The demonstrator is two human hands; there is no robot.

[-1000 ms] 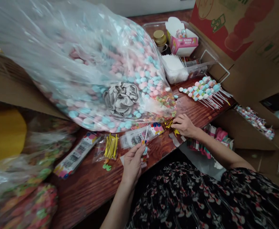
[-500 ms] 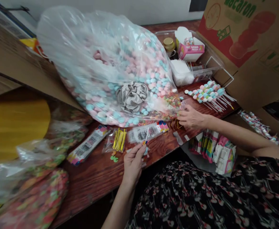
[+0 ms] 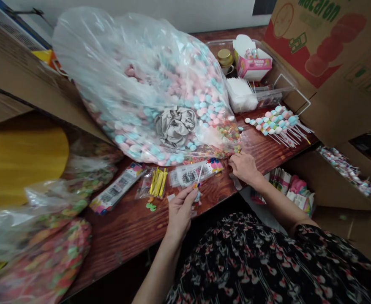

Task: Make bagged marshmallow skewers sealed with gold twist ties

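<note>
My left hand [image 3: 181, 211] is closed in a pinch on a candy skewer [image 3: 197, 195]. Its thin white stick points up, and pale blue candy shows below my fingertips. By the lower right edge of a big clear bag of pink, blue and white candies [image 3: 135, 147], my right hand [image 3: 245, 168] has its fingers drawn together. What they hold, if anything, is too small to make out. Between the hands and the bag lie printed clear wrappers [image 3: 193, 173]. A packet of yellow twist ties [image 3: 158, 182] and green gummy pieces [image 3: 150, 206] are left of my left hand.
Finished candy skewers [image 3: 277, 120] lie on the table at right, before a clear plastic tray [image 3: 266, 101]. A Macaron carton [image 3: 328, 55] stands behind them. At left are gummy bags [image 3: 46, 257]; a grey scrunchie [image 3: 175, 126] rests on the big bag.
My right hand has moved slightly left and down along the bag's edge, and its fingers have drawn together. The gold-brown thing beside it no longer shows. My left hand still holds the skewer.
</note>
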